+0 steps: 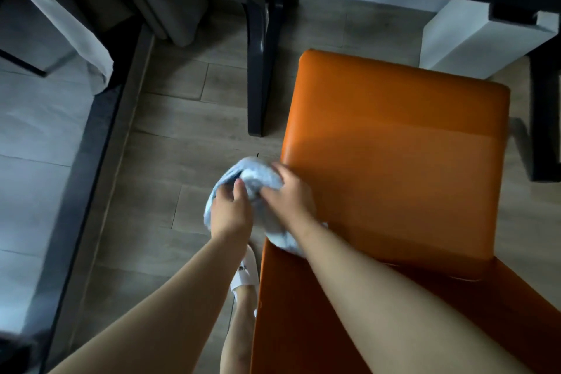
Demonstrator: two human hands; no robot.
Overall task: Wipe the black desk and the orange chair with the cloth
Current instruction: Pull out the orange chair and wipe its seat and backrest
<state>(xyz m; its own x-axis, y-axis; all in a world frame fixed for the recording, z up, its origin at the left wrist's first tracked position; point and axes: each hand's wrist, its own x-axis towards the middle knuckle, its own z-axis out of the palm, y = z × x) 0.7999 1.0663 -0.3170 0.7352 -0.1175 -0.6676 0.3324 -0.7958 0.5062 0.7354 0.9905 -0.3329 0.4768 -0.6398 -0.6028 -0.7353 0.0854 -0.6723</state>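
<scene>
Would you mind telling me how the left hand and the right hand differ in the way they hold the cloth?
The left hand grips the cloth over the floor; the right hand grips it at the orange chair seat's edge. The left holds the left side, the right the right. Both curl round it.

Bare chair seat (pixel 394 167) beside desk leg (pixel 258 70)

Smooth leathery chair (pixel 394 143); soft terry cloth (pixel 258 182)
</scene>
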